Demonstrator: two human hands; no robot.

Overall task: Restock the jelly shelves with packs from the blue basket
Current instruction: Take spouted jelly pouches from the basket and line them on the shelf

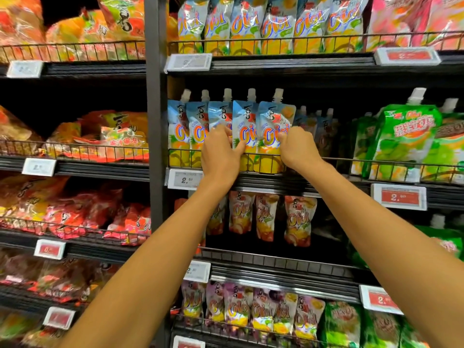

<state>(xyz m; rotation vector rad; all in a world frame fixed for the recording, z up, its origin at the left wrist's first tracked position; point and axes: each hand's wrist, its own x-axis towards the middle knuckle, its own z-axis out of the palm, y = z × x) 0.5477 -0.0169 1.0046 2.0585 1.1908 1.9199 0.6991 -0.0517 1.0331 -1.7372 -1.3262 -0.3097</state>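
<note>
The person shows two long, slim forearms, bare along their whole visible length, each narrowing to a bare wrist. The left hand (221,153) and the right hand (300,149) are bare too, their backs showing knuckles and thumbs; finer detail is too blurred to tell.

Dark metal shelves (288,69) were stacked in tiers across two bays, divided by a grey upright post (153,121). Low wire rails (376,162) were fitted along each front edge, and price tags (399,196) — some white, some red — were clipped below. The recesses (75,96) behind were left in deep shadow.
</note>
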